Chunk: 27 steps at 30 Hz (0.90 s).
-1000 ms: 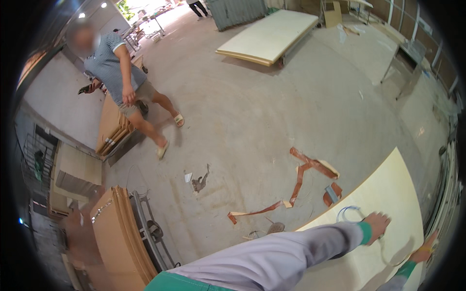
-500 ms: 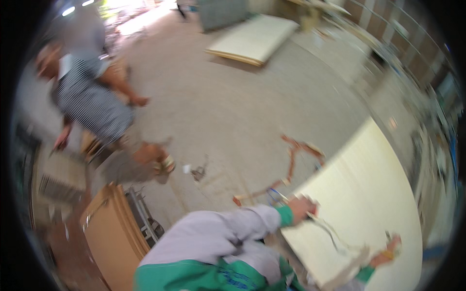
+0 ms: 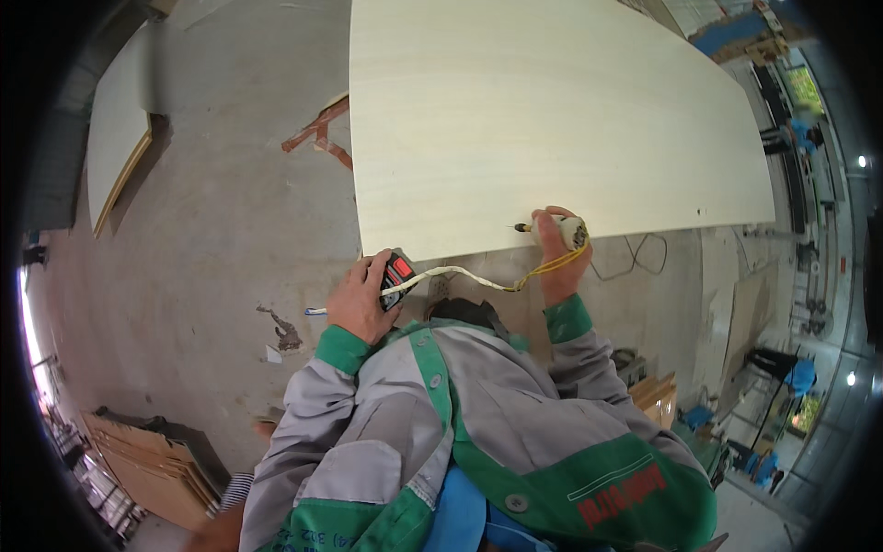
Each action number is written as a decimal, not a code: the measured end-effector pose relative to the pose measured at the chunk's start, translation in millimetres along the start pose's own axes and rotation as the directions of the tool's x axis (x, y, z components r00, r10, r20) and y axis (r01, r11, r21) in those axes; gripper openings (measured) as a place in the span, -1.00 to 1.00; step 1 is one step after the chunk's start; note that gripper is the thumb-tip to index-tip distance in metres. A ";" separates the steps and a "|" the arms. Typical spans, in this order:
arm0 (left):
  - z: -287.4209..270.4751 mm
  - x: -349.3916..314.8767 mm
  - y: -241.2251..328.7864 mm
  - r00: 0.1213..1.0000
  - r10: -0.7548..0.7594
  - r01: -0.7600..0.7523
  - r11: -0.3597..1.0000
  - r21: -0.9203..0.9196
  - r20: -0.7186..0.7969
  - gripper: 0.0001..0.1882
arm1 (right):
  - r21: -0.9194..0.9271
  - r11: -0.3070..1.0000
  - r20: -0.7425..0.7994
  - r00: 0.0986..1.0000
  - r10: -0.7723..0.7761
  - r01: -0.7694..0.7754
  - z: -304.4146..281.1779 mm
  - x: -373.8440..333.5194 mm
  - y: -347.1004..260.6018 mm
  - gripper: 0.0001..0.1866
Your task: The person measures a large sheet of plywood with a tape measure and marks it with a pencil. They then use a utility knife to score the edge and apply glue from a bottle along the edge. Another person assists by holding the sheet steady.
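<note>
My left hand (image 3: pixel 357 302) is closed around a black and red battery pack (image 3: pixel 399 268) at the near left corner of a pale plywood sheet (image 3: pixel 552 120). My right hand (image 3: pixel 566 267) grips a small cylindrical motor drill (image 3: pixel 557 230) with a dark tip and a thin bit pointing left. It is held above the sheet's near edge; whether the bit touches the wood I cannot tell. A whitish sleeved cable (image 3: pixel 460 270) runs from the battery pack to yellow wires (image 3: pixel 543 269) at the drill. A short white and blue wire end (image 3: pixel 315 312) sticks out left of my left hand.
Reddish-brown wooden legs (image 3: pixel 317 129) show beside the sheet's left edge. More pale boards (image 3: pixel 120 138) lie at far left, and brown panels (image 3: pixel 152 465) stand at lower left. Part of another person's arm (image 3: pixel 221 532) is close by there. People in blue (image 3: pixel 802 375) are at far right.
The view has turned, so the plywood sheet now lies straight ahead. My hands are closer together at its near edge. The person in striped clothing is now mostly out of view.
</note>
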<state>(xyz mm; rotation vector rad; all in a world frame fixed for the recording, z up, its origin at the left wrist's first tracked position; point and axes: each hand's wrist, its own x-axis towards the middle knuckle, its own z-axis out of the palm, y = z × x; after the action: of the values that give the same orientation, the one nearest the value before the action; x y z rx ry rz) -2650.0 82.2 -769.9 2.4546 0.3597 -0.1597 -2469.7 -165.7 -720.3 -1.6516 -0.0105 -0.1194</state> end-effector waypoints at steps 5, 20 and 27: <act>-35.6 -34.8 -41.7 0.998 -0.063 0.063 0.997 -0.053 0.011 -0.01 | 0.001 0.996 0.022 0.996 0.089 -0.089 35.8 -37.7 8.3 -0.79; -71.6 -67.0 -141.6 0.994 -0.109 0.109 0.988 -0.112 0.003 0.01 | -0.139 0.990 0.075 0.996 0.049 -0.039 89.8 -59.2 11.7 -0.74; -75.0 -68.7 -152.7 0.998 -0.056 0.058 0.985 -0.160 0.019 -0.01 | -0.344 0.933 0.080 0.987 0.139 -0.104 120.1 -69.1 34.4 -0.78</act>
<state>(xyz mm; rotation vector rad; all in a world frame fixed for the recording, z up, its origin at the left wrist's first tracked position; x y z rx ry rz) -2758.8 229.0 -786.5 2.2850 0.4204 -0.1657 -2527.1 -44.7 -769.8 -1.9970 0.0354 0.0639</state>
